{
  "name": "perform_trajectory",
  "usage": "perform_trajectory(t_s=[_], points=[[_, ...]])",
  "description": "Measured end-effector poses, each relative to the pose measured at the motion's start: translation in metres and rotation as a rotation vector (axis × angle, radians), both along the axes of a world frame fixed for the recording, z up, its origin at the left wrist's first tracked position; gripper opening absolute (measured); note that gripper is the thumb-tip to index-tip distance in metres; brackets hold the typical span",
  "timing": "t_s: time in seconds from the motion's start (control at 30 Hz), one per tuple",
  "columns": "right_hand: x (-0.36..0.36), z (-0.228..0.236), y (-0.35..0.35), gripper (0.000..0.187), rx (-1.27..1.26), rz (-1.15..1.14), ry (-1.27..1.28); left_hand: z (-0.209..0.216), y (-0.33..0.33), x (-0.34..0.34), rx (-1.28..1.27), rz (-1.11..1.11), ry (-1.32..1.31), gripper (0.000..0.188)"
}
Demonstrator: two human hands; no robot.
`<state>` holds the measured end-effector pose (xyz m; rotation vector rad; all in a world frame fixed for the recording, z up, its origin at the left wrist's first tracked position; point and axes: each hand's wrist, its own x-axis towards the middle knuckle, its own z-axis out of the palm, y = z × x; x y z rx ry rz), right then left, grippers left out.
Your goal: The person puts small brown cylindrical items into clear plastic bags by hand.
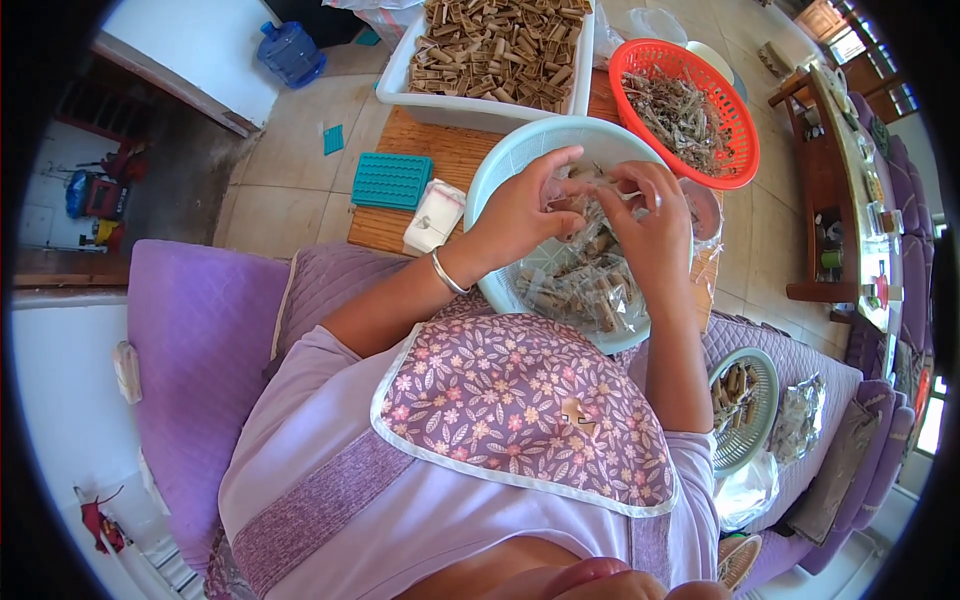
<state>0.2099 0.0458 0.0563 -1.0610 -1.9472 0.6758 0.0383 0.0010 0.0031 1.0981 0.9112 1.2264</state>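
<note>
Both hands work over a pale blue-green basin (497, 170) on a wooden table. My left hand (530, 208), a silver bangle on its wrist, pinches a clear plastic wrapper (557, 185). Facing it, my right hand (645, 210) has its fingers bent together at the same plastic; what lies between its fingertips is partly hidden. Below them in the basin lie several clear-wrapped bundles (590, 290) of brown, stick-like pieces.
A white tub (485, 115) of brown curved pieces stands behind the basin. Beside it is a red colander (745, 165) of dry, plastic-wrapped material. A teal ridged mat (392, 180) and white packet (435, 215) lie left. A green basket (735, 450) rests on the purple sofa at right.
</note>
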Motion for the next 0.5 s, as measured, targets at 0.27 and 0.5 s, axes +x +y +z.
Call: perform_trajectory(t_s=[0.27, 0.5], points=[[-0.001, -0.009, 0.006, 0.018, 0.331, 0.066, -0.218, -0.006, 0.000, -0.002, 0.083, 0.050, 0.199, 0.080], [-0.003, -0.016, 0.005, 0.013, 0.299, 0.029, -0.268, 0.002, -0.010, 0.005, 0.147, -0.013, 0.196, 0.082]])
